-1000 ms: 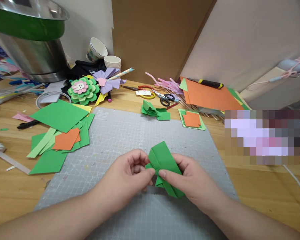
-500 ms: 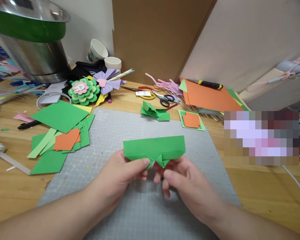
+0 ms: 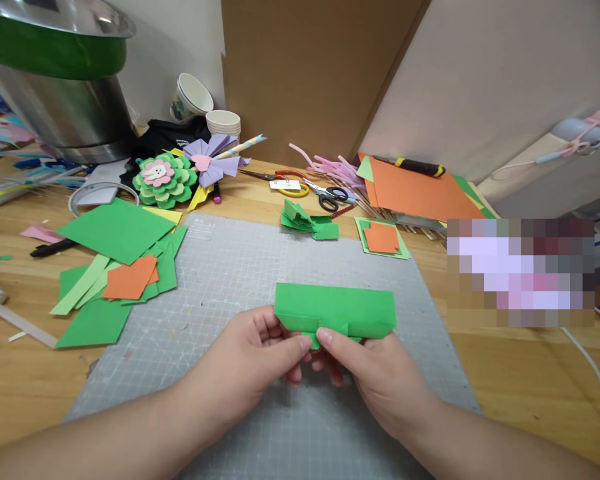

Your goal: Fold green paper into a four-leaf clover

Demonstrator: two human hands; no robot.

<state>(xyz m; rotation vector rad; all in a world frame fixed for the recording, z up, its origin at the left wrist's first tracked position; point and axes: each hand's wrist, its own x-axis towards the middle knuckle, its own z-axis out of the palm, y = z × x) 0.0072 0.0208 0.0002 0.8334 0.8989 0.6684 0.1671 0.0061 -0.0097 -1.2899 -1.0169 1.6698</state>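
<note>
Above the grey cutting mat point(image 3: 220, 267) I hold a folded piece of green paper point(image 3: 336, 307), its long flat panel facing up and small folded flaps along the near edge. My left hand point(image 3: 267, 347) pinches the near edge with its thumb, left of the middle, fingers beneath. On the other side my right hand point(image 3: 375, 363) presses its thumb onto the small flaps, with the fingers curled under the paper. The two thumb tips are close together. Beyond the paper lies a crumpled green folded paper piece point(image 3: 310, 223) at the mat's far edge.
Green sheets point(image 3: 120, 230) and orange scraps point(image 3: 127, 279) lie at left. A green paper flower point(image 3: 165, 180), scissors point(image 3: 333, 199) and pink straws point(image 3: 330, 170) stand behind the mat. An orange sheet point(image 3: 420, 187) carries a utility knife point(image 3: 420, 167). A metal pot point(image 3: 75, 113) stands far left.
The green paper has shifted right and slightly nearer, tilting a little. My right thumb has come over onto its near flaps, and the gap between them is now covered.
</note>
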